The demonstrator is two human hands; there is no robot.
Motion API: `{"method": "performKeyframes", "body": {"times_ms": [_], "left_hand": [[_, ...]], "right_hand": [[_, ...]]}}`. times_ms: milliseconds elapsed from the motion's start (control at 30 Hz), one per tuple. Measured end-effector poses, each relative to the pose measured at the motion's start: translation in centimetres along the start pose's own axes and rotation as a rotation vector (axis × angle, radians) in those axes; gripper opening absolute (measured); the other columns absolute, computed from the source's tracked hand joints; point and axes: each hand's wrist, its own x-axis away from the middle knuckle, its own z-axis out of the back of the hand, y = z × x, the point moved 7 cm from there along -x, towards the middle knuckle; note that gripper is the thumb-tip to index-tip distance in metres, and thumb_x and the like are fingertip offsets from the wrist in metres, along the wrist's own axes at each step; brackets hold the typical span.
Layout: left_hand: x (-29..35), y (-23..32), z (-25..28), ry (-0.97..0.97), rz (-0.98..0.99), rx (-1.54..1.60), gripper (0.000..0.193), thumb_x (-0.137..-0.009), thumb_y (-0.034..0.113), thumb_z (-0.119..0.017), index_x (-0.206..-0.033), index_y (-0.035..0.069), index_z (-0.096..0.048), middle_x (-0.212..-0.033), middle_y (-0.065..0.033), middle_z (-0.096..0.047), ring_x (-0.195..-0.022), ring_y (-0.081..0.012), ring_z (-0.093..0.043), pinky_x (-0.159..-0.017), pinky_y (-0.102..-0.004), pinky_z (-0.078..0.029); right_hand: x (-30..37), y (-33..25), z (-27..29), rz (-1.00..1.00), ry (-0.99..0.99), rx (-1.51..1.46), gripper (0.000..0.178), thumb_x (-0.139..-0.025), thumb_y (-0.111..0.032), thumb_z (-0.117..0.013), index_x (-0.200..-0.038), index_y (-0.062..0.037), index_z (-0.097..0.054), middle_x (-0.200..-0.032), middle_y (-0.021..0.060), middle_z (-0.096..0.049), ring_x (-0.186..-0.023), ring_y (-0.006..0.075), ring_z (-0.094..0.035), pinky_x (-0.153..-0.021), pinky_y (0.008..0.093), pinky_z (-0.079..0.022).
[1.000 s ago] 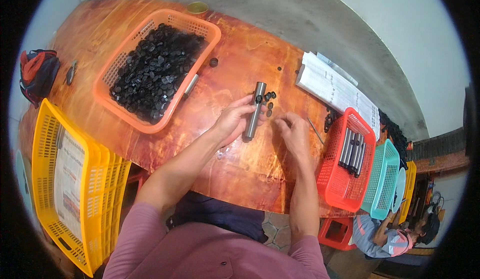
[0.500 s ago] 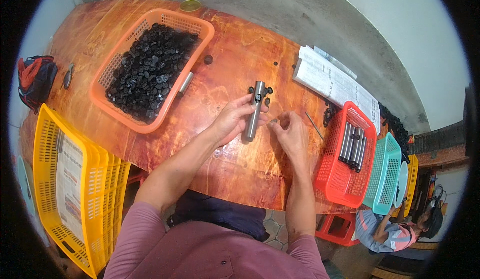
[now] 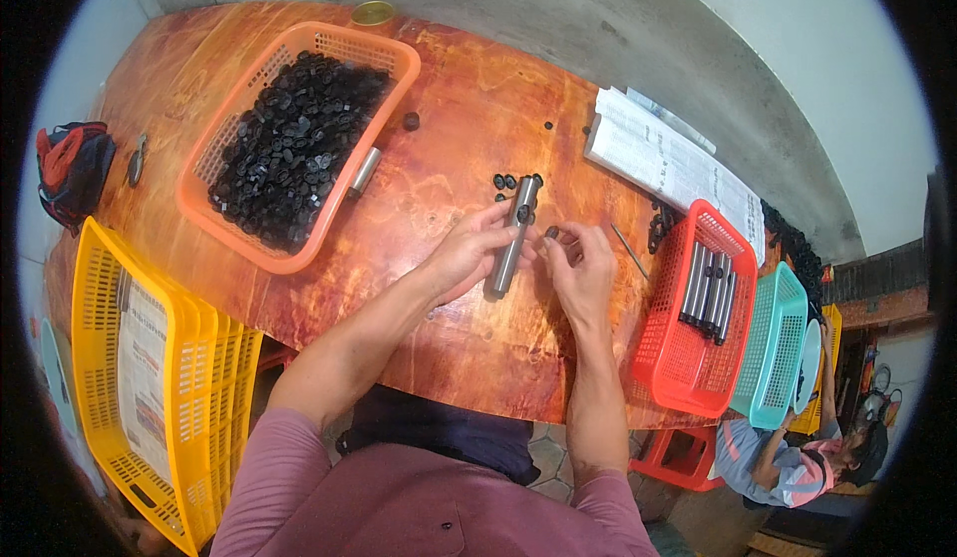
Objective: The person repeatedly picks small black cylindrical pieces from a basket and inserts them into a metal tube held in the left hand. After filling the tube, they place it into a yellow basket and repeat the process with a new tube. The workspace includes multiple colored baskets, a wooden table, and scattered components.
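Note:
My left hand (image 3: 464, 256) is closed around a shiny metal tube (image 3: 505, 270), which it holds tilted over the table. A black fitting (image 3: 523, 214) sits in the side of the tube near its upper end. Just to the right, my right hand (image 3: 582, 276) pinches a small dark plastic piece (image 3: 551, 232) between thumb and fingertips, apart from the tube. Several loose black pieces (image 3: 504, 182) lie on the wood beyond the tube, some partly hidden by it.
An orange basket (image 3: 299, 30) of black pieces stands left, a metal tube (image 3: 366, 171) beside it. At right are a red basket (image 3: 688, 387) holding metal tubes, a thin rod (image 3: 629, 250), newspaper (image 3: 668, 153) and a green basket (image 3: 763, 402). Yellow crates (image 3: 189, 397) stand lower left; a co-worker (image 3: 788, 462) sits right.
The tube has shifted slightly right in my left hand. My right hand has turned a little, and the dark piece at its fingertips now shows more plainly.

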Motion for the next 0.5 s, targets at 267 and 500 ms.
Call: {"method": "performKeyframes", "body": {"times_ms": [267, 500], "left_hand": [[-0.1, -0.9, -0.7, -0.027, -0.04, 0.059, 0.044, -0.108, 0.011, -0.048, -0.151, 0.0, -0.042, -0.124, -0.0099, -0.062, -0.112, -0.0174, -0.064, -0.095, -0.035, -0.056], [0.2, -1.0, -0.9, -0.013, -0.034, 0.01, 0.046, -0.108, 0.013, -0.05, -0.151, 0.001, -0.042, -0.126, -0.0102, -0.06, -0.111, -0.018, -0.064, -0.096, -0.0362, -0.055]], "right_hand": [[0.2, -4.9, 0.2, 0.332, 0.058, 0.05, 0.027, -0.08, -0.005, -0.079, -0.106, -0.0034, -0.071, -0.09, 0.0114, -0.067, -0.072, 0.0271, -0.067, -0.065, 0.0374, -0.052], [0.6, -5.6, 0.2, 0.419, 0.12, 0.189, 0.025, -0.079, -0.004, -0.08, -0.102, -0.0027, -0.073, -0.089, 0.013, -0.068, -0.076, 0.0299, -0.068, -0.067, 0.0383, -0.054]]}}
